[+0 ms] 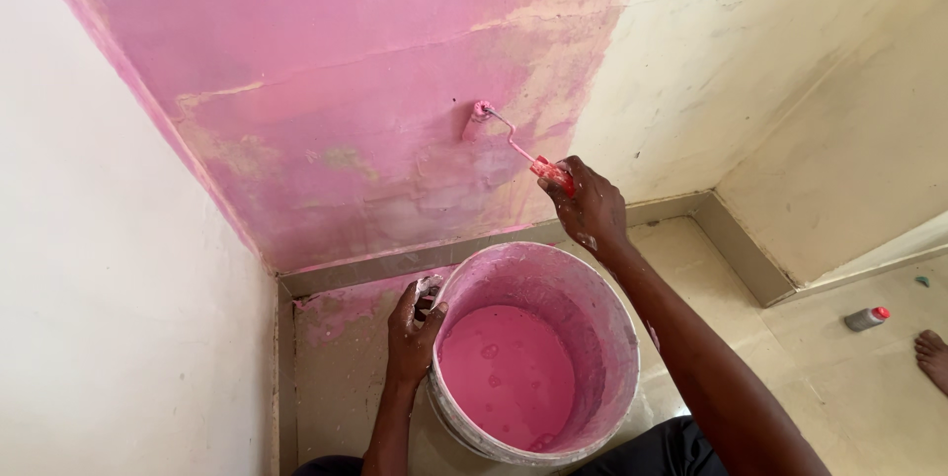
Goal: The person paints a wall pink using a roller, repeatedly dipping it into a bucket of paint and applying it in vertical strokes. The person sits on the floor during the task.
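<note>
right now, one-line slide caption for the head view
Right hand presses a small paint roller to the pink wall; left hand grips the paint bucket.

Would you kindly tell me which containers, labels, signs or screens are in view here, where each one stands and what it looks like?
Paint bucket: on the floor by the wall corner, round, pale, pink-smeared, holding pink paint; left hand grips its rim.
Small bottle: lying on the floor at far right, grey body, red cap.
No signs or screens in view; no label can be made out.
</note>
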Demonstrator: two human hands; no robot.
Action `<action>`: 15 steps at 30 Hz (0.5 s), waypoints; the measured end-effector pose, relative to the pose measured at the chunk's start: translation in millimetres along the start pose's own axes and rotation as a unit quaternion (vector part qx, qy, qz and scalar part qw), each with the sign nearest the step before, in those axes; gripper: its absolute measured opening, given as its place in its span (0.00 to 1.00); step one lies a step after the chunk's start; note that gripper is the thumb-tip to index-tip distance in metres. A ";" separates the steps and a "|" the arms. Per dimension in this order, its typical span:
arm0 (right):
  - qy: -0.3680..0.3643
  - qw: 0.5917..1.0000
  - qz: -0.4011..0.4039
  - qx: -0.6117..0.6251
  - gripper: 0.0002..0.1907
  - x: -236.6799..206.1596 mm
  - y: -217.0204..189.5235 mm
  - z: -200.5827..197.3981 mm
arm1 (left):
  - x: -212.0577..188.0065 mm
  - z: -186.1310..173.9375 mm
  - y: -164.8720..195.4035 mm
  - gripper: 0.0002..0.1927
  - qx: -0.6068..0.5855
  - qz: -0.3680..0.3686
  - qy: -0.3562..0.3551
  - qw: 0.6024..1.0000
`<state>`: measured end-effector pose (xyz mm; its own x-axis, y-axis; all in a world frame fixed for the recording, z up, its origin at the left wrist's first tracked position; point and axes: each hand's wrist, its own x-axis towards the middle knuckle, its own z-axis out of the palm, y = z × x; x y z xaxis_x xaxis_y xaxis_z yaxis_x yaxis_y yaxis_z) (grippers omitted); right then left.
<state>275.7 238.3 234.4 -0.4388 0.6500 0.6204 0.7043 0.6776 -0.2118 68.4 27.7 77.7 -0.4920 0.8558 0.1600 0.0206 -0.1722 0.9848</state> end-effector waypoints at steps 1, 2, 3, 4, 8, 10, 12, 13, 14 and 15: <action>-0.033 0.999 0.036 0.001 0.23 1.3 -0.3 -0.2 | -0.4 -0.3 0.2 0.20 0.003 0.009 0.000 1.000; -0.065 0.995 0.072 0.002 0.24 2.7 1.7 -1.4 | -0.3 -0.2 0.5 0.19 0.006 0.019 -0.001 1.000; -0.097 0.989 0.107 0.002 0.24 3.6 4.7 -2.8 | -0.3 -0.1 0.5 0.19 0.008 0.029 -0.001 1.000; -0.098 0.988 0.120 0.002 0.23 3.6 8.9 -4.6 | -0.4 -0.2 0.6 0.19 0.006 0.027 -0.001 1.000; -0.054 0.992 0.117 0.006 0.22 -8.5 34.4 -20.9 | -0.4 0.2 0.0 0.19 0.003 0.035 -0.002 0.999; -0.026 0.994 0.105 0.009 0.22 -17.8 45.5 -28.7 | -0.2 0.4 -0.6 0.19 0.007 0.037 -0.001 0.999; -0.016 0.994 0.111 0.008 0.22 -22.1 51.3 -32.1 | 0.2 0.6 -1.3 0.19 0.012 0.027 0.002 1.000; -0.032 0.991 0.127 0.010 0.22 -22.2 51.2 -31.7 | 0.2 0.5 -1.6 0.19 0.013 0.030 0.001 0.999; -0.047 0.989 0.142 0.011 0.21 -20.2 49.0 -29.7 | 0.3 0.5 -1.9 0.19 0.015 0.033 0.000 0.999; -0.062 0.986 0.157 0.013 0.21 -17.1 45.0 -27.0 | 0.6 0.3 -2.1 0.19 0.016 0.037 -0.001 0.999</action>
<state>329.9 248.3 234.7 -0.2664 0.8652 0.4248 0.8024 0.4432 -0.3996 68.3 28.7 75.7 -0.4873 0.8420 0.2317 0.0845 -0.2187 0.9721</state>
